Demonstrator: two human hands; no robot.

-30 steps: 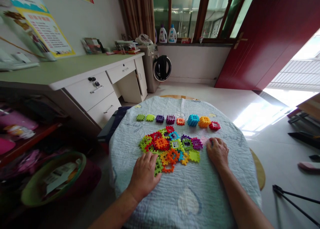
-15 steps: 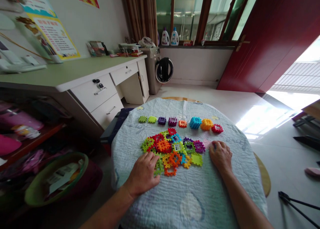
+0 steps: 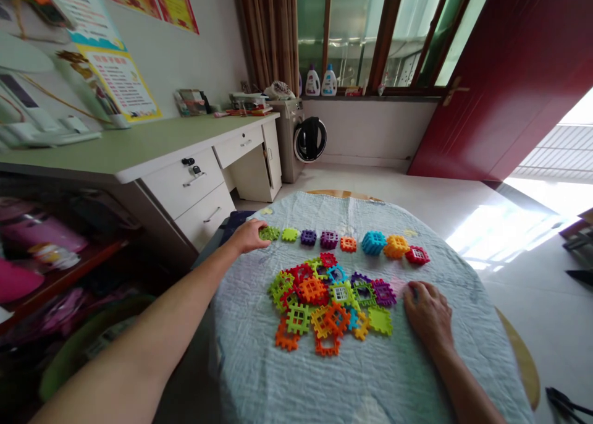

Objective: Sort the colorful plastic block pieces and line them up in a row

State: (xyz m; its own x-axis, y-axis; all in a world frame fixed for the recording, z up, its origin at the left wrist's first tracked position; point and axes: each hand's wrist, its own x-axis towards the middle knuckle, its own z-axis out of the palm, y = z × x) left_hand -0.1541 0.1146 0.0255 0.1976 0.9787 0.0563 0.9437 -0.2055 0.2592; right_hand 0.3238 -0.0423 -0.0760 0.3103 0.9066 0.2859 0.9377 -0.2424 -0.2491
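At the left end of a row of coloured blocks, my left hand [image 3: 251, 236] pinches a green interlocking block [image 3: 269, 233] between thumb and fingers. The block still sits on the cloth. To its right stand a lime block [image 3: 290, 234], a dark purple one [image 3: 308, 237], a purple one [image 3: 328, 239], an orange one [image 3: 348, 244], a taller blue stack [image 3: 373, 243], a yellow one [image 3: 397, 247] and a red one [image 3: 417, 254]. My right hand [image 3: 428, 316] lies palm down on the cloth, holding nothing visible, right of a heap of loose square pieces [image 3: 343, 294].
A pale blue cloth [image 3: 370, 374] covers the round table. Left of it is a desk with drawers [image 3: 185, 186]. Behind stand a washing machine [image 3: 290, 143] with its door ajar and two detergent bottles [image 3: 320, 81] on the sill. A red door [image 3: 482, 96] is at the right.
My left hand has left the near side of the loose heap and reached forward to the green block at the row's left end. An orange piece now shows at the heap's near left.
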